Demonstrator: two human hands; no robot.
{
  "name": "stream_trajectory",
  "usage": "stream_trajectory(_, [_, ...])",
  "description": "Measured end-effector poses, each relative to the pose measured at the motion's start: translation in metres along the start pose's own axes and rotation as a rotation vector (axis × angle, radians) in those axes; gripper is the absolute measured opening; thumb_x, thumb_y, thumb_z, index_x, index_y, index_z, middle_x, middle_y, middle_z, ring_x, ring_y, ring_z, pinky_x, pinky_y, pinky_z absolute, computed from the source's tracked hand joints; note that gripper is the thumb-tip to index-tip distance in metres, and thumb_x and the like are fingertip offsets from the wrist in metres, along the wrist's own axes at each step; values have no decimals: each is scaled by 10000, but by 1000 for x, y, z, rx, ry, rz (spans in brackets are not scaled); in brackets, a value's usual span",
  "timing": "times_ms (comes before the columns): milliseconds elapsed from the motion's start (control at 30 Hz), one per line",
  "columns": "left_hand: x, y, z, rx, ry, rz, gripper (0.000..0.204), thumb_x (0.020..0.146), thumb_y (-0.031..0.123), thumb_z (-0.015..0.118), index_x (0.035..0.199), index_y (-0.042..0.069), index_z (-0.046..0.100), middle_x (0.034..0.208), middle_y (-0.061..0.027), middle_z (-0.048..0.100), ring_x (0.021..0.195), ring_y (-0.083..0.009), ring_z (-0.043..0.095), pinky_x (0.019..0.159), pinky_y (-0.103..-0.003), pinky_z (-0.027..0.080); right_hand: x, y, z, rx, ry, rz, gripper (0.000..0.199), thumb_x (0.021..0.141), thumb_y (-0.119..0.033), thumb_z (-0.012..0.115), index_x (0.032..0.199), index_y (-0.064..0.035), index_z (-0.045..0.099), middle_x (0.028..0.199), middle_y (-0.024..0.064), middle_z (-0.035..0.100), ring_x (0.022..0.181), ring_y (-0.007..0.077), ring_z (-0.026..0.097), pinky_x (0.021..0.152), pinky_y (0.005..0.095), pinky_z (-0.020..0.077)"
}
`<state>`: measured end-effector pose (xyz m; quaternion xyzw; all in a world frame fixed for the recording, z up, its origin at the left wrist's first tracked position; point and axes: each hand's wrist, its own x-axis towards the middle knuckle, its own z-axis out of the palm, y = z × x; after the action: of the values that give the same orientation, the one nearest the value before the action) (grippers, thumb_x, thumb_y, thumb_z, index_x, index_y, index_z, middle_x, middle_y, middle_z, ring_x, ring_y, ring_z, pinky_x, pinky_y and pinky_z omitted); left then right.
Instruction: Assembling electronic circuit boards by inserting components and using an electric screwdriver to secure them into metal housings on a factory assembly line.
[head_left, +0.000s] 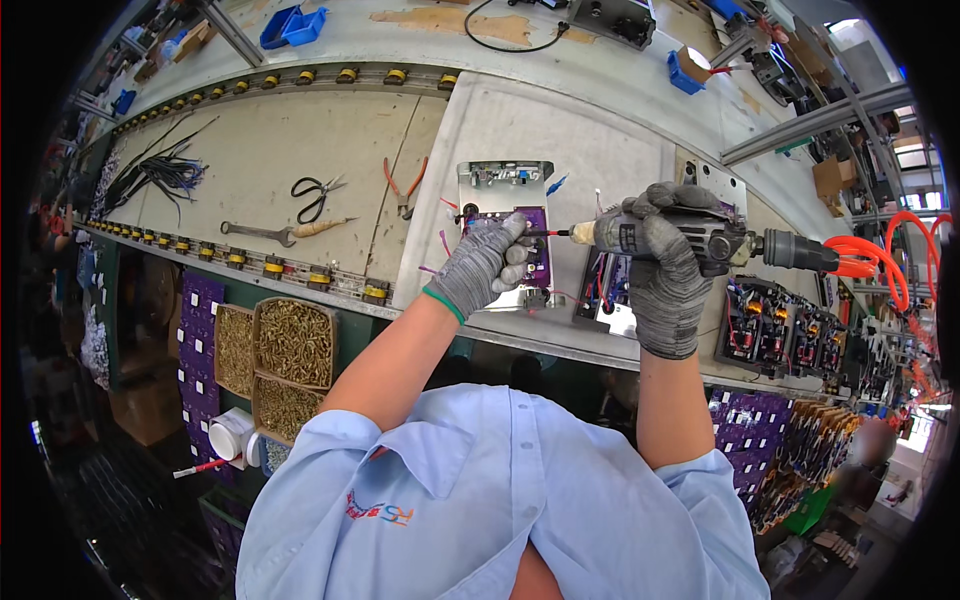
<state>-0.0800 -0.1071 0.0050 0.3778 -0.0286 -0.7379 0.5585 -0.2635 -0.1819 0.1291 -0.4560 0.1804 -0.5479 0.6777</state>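
At left on the desk [300,140] lie scissors [316,193] and a wrench [262,232]. At centre, the gloved left hand [484,264] presses the purple circuit board [533,247]. Right of it, the right hand [668,258] is clamped around a power screwdriver [700,240], its tip at the board.

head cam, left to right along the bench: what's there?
Bundle of black cables → black-handled scissors → orange-handled pliers → grey-gloved left hand on the purple circuit board → grey-gloved right hand gripping the grey power screwdriver → coiled orange air hose.
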Motion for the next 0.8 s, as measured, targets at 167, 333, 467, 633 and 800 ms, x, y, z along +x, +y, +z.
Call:
stream_trajectory(167, [2, 14, 1, 190, 138, -121, 403, 961, 447, 591, 931, 45, 605, 634, -50, 616, 410, -122, 515, 312, -220, 368, 10, 14, -7, -62, 70, -21, 383, 811, -19, 715, 1161, -55, 564, 1074, 108, 640, 957, 221, 650, 883, 385, 551])
stream_trajectory(333, [-17, 27, -23, 255, 191, -121, 302, 977, 309, 542, 1074, 30, 604, 787, -97, 666, 523, -149, 595, 343, -226, 389, 24, 53, -24, -261, 98, 49, 385, 817, -65, 744, 1163, -56, 573, 1113, 115, 635, 932, 216, 654, 817, 362, 578])
stream_trajectory(467, [-43, 27, -43, 221, 70, -16, 315, 996, 189, 511, 1245, 1, 554, 918, -117, 675, 621, -145, 627, 475, -222, 485, 27, 63, -20, -290, 59, 89, 334, 840, -28, 709, 1146, -27, 576, 1028, 105, 649, 852, 196, 654, 729, 340, 597])
stream_trajectory(633, [-54, 23, -35, 258, 137, -4, 312, 990, 245, 565, 1184, 2, 593, 833, -78, 665, 590, -102, 599, 453, -212, 438, 34, 73, -15, -349, -70, 134, 315, 827, 60, 668, 1127, -2, 595, 985, 93, 671, 829, 145, 654, 749, 278, 565])
stream_trajectory(800, [-54, 20, -39, 291, 161, 19, 318, 983, 266, 587, 1121, -18, 624, 766, -61, 648, 563, -81, 569, 404, -194, 390, 41, 80, 6, -619, -294, 181, 286, 810, 52, 669, 1077, -32, 607, 950, 60, 669, 881, 114, 632, 804, 262, 531])
